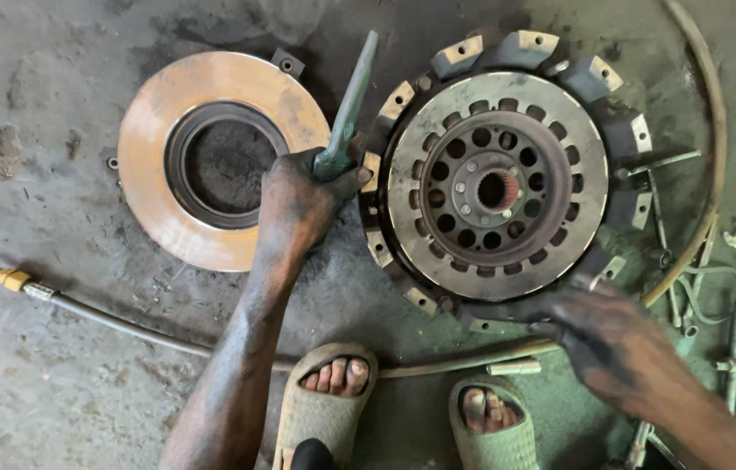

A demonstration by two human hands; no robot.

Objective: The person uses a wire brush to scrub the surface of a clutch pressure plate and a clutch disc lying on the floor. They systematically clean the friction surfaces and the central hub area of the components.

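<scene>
Head view: left hand (298, 204) fisted around green flat bar (348, 109) beside clutch assembly (494, 178) on floor; right hand (607, 344) blurred, touching its lower rim, grip unclear.

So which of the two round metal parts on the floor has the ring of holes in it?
The clutch disc on the right, sitting in its cover with a splined hub. The rusty plate on the left is smooth, with one large opening.

Grease-smeared bare forearms, worn sandals (326, 409)
</scene>
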